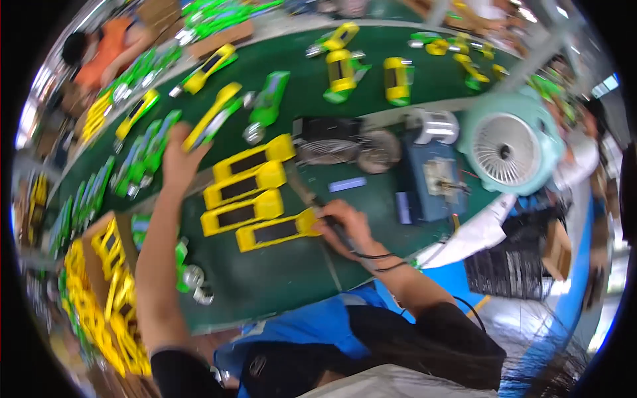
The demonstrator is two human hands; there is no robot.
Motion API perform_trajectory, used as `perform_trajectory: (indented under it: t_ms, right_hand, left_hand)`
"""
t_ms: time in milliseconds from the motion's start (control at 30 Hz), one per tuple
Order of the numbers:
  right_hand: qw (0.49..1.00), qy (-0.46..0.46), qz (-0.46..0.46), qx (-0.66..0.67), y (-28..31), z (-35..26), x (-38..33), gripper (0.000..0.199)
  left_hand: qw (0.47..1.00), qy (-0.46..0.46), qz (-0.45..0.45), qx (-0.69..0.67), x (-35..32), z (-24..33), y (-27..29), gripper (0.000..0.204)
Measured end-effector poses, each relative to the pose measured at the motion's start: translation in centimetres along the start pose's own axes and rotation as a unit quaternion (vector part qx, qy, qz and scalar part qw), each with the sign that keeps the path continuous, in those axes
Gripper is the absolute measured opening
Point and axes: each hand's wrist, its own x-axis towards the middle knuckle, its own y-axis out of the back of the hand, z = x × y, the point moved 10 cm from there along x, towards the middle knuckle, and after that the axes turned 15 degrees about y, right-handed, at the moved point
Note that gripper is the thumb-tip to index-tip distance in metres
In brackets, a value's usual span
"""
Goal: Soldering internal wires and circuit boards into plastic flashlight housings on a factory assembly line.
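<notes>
Over the green worktable [265, 285], the person's hands are well apart. The right hand [352, 227] is wrapped around a black corded hand tool [337, 229], beside the nearest of four yellow frames [275, 231] lying in a column. The left hand [182, 161] is at the lower end of a yellow-and-green housing [215, 119]; blur hides whether it grips. Rightward stands a mint-green fan [505, 151].

The cases [271, 203] are bright yellow with near-black panels, the table [259, 285] dark green and the handheld tool [338, 229] black. The fan [514, 144] is pale mint with a whitish grille; the apron [308, 331] is vivid blue, the sleeves [458, 341] black.
</notes>
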Motion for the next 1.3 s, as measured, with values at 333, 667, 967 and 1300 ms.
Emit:
perform_trajectory:
  t_ms: [333,667,967,1300]
  right_hand:
    - [0.996,-0.018,0.017,0.09,2.3,2.4,0.3,0.027]
    - [0.995,-0.023,0.053,0.082,1.2,0.2,0.5,0.027]
    - [0.992,0.106,-0.015,0.065,-1.7,-3.1,2.9,0.031]
    - [0.995,0.1,-0.011,-0.007,-0.8,-2.6,5.9,0.028]
  left_hand:
    - [0.981,-0.192,0.021,0.033,7.1,13.6,-9.6,0.04]
    - [0.975,-0.06,-0.214,0.004,7.2,12.9,-13.9,0.049]
    - [0.968,-0.014,-0.248,0.023,-16.1,9.3,6.8,0.052]
    - [0.786,0.332,-0.298,-0.429,-28.9,6.4,-0.2,0.087]
